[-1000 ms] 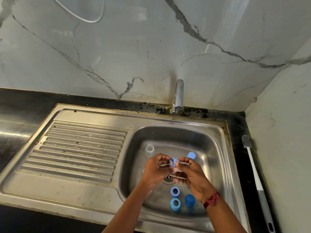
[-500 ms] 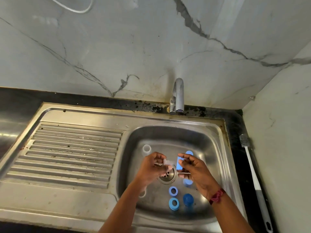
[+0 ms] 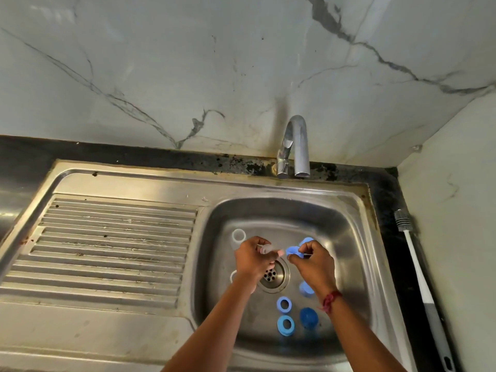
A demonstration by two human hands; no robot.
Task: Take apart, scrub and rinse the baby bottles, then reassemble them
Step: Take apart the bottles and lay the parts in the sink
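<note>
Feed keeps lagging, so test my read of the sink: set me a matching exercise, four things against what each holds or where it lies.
Things: 1 left hand; 2 right hand; 3 brush; 4 dark blue cap.
States: A lies on the counter; B pinches a blue piece; C sits in the sink, near side; D pinches a clear teat.
Pairs: 1-D, 2-B, 3-A, 4-C.
</note>
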